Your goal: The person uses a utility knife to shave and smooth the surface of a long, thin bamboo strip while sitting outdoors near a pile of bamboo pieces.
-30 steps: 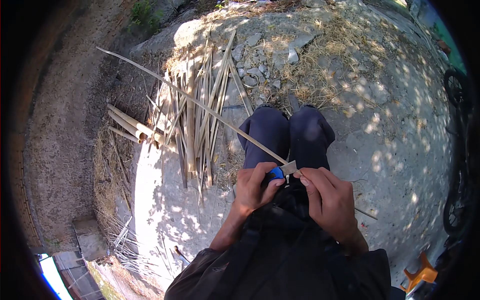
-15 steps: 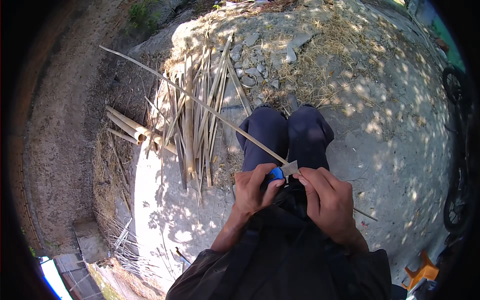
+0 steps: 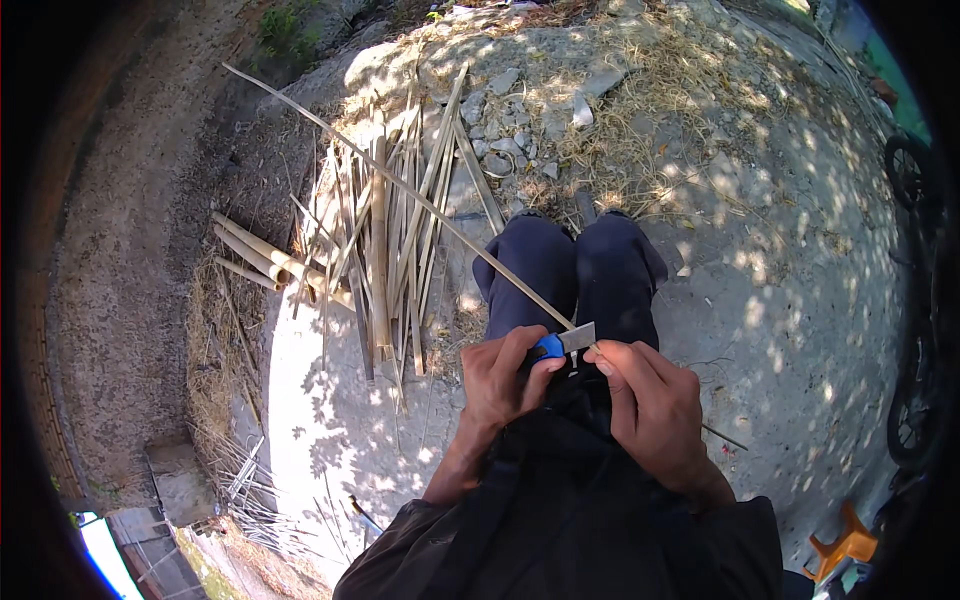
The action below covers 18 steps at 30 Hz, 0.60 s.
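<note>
My left hand [image 3: 494,382] is closed round the blue handle of a short-bladed knife [image 3: 548,347] above my lap. The flat metal blade points right and lies against a long, thin bamboo strip [image 3: 452,232]. My right hand [image 3: 656,402] pinches that strip between thumb and fingers just right of the blade. From there the strip slants up and away to the far left, over my left knee. Its short other end [image 3: 724,437] comes out below my right hand. My fingers hide the exact contact of blade and strip.
Ahead to the left lies a pile of split bamboo strips [image 3: 408,215], with thicker bamboo poles [image 3: 250,245] beside it. Broken stones [image 3: 505,148] and dry straw [image 3: 665,120] cover the ground farther off. Thin pale sticks [image 3: 255,490] lie lower left; an orange object [image 3: 848,545] stands lower right.
The strip's far end has swung up and to the right, and its short end has shifted slightly left and down. Both hands have moved only a little; their grips look the same.
</note>
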{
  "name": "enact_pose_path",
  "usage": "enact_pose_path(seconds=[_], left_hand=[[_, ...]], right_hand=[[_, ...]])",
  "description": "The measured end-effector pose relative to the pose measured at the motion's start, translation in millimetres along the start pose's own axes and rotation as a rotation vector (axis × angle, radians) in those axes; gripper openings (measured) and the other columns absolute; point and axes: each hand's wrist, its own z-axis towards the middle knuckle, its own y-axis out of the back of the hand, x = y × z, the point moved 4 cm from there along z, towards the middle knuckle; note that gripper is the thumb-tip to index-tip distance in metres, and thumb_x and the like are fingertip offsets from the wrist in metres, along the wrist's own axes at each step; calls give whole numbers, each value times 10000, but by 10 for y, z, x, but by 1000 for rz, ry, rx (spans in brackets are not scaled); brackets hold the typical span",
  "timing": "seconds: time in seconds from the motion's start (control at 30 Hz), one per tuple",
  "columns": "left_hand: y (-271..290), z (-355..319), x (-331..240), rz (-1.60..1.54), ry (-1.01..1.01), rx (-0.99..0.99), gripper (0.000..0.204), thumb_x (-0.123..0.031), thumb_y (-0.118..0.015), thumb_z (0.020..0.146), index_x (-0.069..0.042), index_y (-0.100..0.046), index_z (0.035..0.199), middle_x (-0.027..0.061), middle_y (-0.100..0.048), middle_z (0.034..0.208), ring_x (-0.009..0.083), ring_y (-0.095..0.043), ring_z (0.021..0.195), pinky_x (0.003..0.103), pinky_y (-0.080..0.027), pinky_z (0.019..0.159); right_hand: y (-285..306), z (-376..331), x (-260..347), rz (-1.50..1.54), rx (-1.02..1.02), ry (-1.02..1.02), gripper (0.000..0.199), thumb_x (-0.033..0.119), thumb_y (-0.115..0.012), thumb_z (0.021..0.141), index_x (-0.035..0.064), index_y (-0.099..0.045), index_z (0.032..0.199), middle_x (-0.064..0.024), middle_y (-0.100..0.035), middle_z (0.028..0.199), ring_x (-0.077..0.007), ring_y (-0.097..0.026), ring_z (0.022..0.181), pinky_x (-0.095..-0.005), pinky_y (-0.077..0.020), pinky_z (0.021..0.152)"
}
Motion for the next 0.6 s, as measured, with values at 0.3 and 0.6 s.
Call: enact_pose_path(seconds=[0.3,0.6], left_hand=[[55,40,-14,18,31,-7,300,-294,-816,921,-40,-690,1021,73,-687,738,257,-667,556,363,-485,503],[170,131,95,73,75,-19,298,-303,-815,927,-49,-699,1031,88,-686,726,277,-673,567,376,-478,512]], right_hand=[[-1,-49,8,1,7,-21,183,25,-653,996,3,-689,1174,-117,-731,952,-306,-755,767,-387,-582,601],[15,-46,24,58,11,-51,164,32,-624,1017,-12,-695,1158,-144,-751,985,-328,-770,819,-391,-606,649]])
